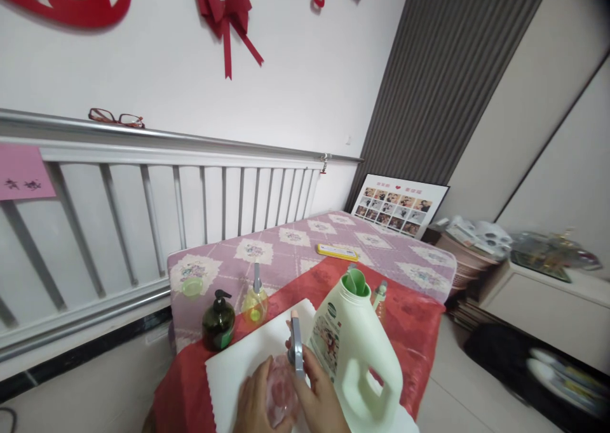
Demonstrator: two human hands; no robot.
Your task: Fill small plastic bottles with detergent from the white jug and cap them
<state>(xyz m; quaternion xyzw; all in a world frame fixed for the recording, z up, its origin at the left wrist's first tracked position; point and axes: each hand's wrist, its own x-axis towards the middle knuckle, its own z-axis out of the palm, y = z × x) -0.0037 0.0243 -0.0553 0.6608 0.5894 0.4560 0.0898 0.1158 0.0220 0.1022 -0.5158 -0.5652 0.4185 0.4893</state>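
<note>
My left hand (pixel 252 398) wraps round a small clear pinkish bottle (pixel 281 392) low in the view, over a white mat (pixel 248 360). My right hand (pixel 321 401) pinches the bottle's grey pump head (pixel 295 347) at its top. A large pale green detergent jug (pixel 355 350) with an open green spout stands just right of my hands, touching or nearly touching my right hand. A dark green pump bottle (pixel 218 322) and a yellowish clear pump bottle (pixel 255 303) stand behind the mat.
The mat lies on a red cloth (pixel 410 331) over a table with a pink patterned cover (pixel 286 246). A yellow flat box (pixel 337 251) and a green lid (pixel 192 286) lie on it. A white railing with glasses (pixel 117 117) stands left; cluttered baskets right.
</note>
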